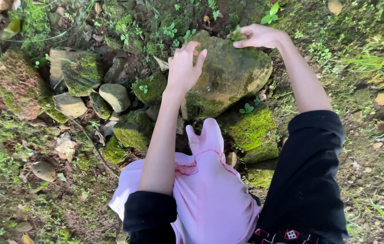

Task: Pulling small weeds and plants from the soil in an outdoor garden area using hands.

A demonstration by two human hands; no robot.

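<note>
1. The left hand [184,68] is hovering just over the near-left face of a big mossy rock [228,74], fingers loosely spread, gripping nothing.
2. The right hand [259,36] is pinching a small green weed [236,34] at the rock's far top edge — fingertips closed on it.
3. Risk, as I judge it: the soft stem snapping, or damp moss sliding underhand.
4. Rounded stones [115,96] are lying on the ground to the left — rough, moss-furred.

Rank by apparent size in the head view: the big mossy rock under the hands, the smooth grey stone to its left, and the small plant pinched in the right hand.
1. Big mossy rock
2. Smooth grey stone
3. Small plant, pinched by the right hand
</note>
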